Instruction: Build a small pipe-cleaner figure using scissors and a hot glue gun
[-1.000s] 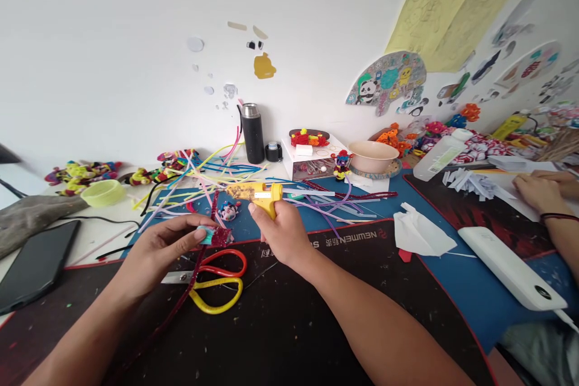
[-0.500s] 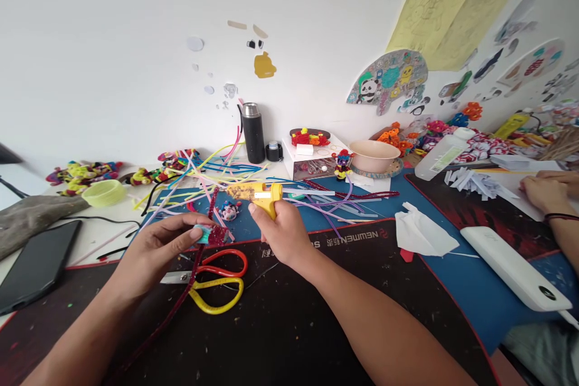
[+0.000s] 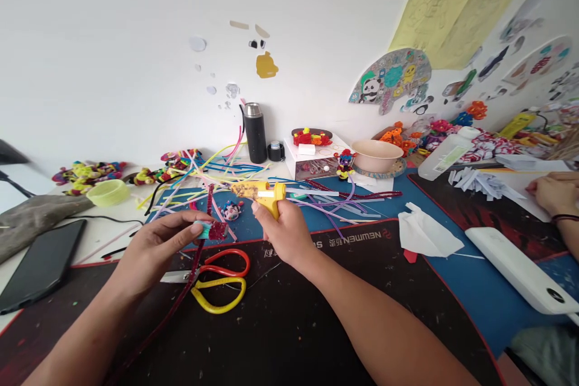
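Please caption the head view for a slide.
Right hand holds a yellow plastic glue gun; left hand, a turquoise and dark red piece.

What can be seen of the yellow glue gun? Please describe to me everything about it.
The glue gun has a yellow, plastic-looking body with a pale label on its side and dark stains along the front part. The right hand holds it roughly level, covering most of the grip; the trigger cannot be seen. Its nozzle points to the left of the picture, close to the upper end of a dark red fuzzy strip; whether they touch is unclear. Nothing shows whether it is hot.
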Motion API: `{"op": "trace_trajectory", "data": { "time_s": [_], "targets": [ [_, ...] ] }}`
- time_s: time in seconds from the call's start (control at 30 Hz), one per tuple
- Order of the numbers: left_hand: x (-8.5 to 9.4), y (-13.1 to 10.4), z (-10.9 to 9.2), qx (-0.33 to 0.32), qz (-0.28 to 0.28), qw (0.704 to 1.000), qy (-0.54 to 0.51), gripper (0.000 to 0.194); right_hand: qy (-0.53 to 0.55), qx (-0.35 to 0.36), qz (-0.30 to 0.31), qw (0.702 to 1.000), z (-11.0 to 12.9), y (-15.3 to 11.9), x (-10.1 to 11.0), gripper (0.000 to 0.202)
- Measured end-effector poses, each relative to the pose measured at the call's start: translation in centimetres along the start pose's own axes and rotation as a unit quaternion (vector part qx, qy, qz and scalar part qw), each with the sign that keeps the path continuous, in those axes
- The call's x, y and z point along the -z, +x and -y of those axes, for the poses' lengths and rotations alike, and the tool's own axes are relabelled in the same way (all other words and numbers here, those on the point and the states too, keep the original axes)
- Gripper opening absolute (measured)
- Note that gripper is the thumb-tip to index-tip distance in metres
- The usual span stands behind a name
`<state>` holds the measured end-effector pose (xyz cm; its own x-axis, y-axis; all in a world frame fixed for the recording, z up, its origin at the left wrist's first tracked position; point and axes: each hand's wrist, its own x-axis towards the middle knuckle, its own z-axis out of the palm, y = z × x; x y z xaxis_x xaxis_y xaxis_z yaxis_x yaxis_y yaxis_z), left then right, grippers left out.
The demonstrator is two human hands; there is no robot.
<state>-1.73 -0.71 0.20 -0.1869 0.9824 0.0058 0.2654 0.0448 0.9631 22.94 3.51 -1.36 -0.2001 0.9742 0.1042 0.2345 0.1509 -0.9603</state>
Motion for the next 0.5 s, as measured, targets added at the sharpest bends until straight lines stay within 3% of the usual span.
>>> {"op": "trace_trajectory", "data": {
  "time_s": [0.5],
  "targets": [
    [-0.36,-0.13,-0.34,-0.017,0.058,0.996,0.062,0.055,0.009,0.013,0.007,1.0,-0.02,-0.1,-0.02,0.049]
  ]
}}
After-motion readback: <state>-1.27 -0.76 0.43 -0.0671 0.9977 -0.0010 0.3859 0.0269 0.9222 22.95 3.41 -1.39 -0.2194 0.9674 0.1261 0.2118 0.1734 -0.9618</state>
